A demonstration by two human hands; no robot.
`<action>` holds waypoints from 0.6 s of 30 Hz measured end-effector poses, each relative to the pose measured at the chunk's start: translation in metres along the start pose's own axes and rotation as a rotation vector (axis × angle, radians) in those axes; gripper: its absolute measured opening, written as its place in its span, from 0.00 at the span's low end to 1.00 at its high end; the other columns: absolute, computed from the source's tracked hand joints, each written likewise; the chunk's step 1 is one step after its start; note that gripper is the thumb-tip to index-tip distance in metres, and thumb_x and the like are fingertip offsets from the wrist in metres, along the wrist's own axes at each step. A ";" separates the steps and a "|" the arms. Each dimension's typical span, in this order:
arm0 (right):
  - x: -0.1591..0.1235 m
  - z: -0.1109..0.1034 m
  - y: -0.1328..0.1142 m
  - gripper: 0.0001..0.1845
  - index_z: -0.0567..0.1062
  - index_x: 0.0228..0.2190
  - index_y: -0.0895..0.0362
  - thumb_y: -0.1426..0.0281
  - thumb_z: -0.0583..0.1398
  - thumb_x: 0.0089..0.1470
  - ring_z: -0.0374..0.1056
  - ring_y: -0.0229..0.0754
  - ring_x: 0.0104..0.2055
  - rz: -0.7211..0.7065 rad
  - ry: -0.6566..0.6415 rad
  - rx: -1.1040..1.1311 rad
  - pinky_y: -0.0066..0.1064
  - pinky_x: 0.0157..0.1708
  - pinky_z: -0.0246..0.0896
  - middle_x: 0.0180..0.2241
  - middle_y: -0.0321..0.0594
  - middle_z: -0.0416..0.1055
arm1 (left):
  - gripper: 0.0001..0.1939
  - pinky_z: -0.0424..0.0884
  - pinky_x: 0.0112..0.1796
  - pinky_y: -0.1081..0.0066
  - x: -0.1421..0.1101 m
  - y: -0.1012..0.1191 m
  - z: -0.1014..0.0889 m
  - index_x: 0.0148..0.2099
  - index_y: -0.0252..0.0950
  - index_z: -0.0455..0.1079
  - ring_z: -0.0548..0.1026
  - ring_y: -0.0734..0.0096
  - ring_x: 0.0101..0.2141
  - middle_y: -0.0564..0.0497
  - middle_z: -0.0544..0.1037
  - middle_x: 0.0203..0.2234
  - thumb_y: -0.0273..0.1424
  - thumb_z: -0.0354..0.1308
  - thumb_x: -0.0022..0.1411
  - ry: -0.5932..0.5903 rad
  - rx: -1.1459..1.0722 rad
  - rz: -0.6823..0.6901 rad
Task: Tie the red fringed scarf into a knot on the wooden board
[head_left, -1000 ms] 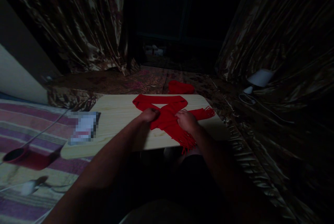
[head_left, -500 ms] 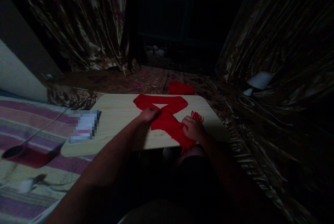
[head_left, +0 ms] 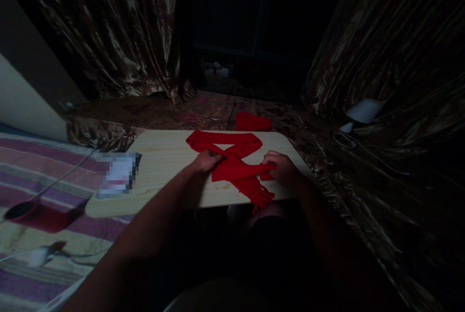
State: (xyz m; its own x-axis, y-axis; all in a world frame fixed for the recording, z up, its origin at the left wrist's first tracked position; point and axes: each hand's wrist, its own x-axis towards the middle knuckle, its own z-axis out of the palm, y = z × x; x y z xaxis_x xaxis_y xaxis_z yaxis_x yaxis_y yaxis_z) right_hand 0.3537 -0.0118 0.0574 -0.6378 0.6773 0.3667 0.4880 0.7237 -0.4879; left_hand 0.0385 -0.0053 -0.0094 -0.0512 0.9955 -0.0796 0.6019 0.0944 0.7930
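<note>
A red scarf (head_left: 232, 171) lies on a pale wooden table (head_left: 160, 171), its far part looped and its two ends crossing near the middle. One fringed end hangs over the table's near edge. My left hand (head_left: 208, 160) is closed on the scarf at the left of the crossing. On the right, my right hand (head_left: 281, 167) grips the other end and holds it stretched sideways across the fringed end. The fingertips of the right hand are partly hidden by the cloth and the dim light.
A folded red cloth (head_left: 252, 121) lies beyond the far table edge. At the table's left is a blurred-out flat item (head_left: 119, 175). A red container (head_left: 39, 216) and a white plug (head_left: 38, 256) rest on the striped bedding (head_left: 22, 176). Far right stands a small lamp (head_left: 363, 111).
My right hand has moved right and slightly up, pulling the scarf end out sideways. The fringe that showed beside it is now hidden. My left hand stays in place.
</note>
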 end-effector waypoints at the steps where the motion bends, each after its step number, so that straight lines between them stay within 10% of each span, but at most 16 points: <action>1: 0.001 -0.003 -0.002 0.12 0.71 0.24 0.55 0.82 0.54 0.37 0.65 0.43 0.34 0.005 0.050 0.017 0.32 0.36 0.58 0.30 0.38 0.68 | 0.20 0.67 0.30 0.68 0.000 -0.001 0.000 0.28 0.37 0.78 0.76 0.60 0.30 0.47 0.80 0.25 0.48 0.57 0.56 0.016 -0.009 0.007; 7: 0.008 -0.002 0.002 0.12 0.72 0.27 0.55 0.81 0.53 0.45 0.66 0.49 0.42 0.124 0.320 -0.364 0.38 0.45 0.60 0.35 0.47 0.69 | 0.18 0.62 0.27 0.68 -0.001 -0.005 0.002 0.24 0.36 0.73 0.71 0.65 0.24 0.50 0.73 0.19 0.44 0.55 0.57 0.063 -0.020 0.060; 14: 0.004 0.022 0.022 0.17 0.73 0.47 0.62 0.73 0.60 0.55 0.74 0.54 0.43 0.695 -0.141 -0.706 0.40 0.43 0.65 0.40 0.58 0.75 | 0.16 0.57 0.25 0.69 -0.005 -0.007 0.002 0.21 0.37 0.67 0.65 0.70 0.21 0.54 0.67 0.16 0.41 0.54 0.56 0.024 0.056 0.110; 18: 0.019 0.012 0.028 0.18 0.77 0.46 0.63 0.68 0.62 0.54 0.74 0.55 0.49 0.848 -0.185 -0.687 0.40 0.47 0.66 0.43 0.61 0.76 | 0.12 0.60 0.27 0.69 -0.008 -0.010 0.005 0.25 0.37 0.69 0.69 0.69 0.24 0.53 0.71 0.20 0.40 0.55 0.55 0.065 0.108 0.142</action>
State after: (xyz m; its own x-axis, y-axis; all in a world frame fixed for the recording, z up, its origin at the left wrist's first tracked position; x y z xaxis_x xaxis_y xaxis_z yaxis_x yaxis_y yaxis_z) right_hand 0.3480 0.0196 0.0417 0.0088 0.9995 -0.0299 0.9992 -0.0076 0.0398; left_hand 0.0370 -0.0140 -0.0196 -0.0093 0.9975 0.0704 0.6888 -0.0446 0.7236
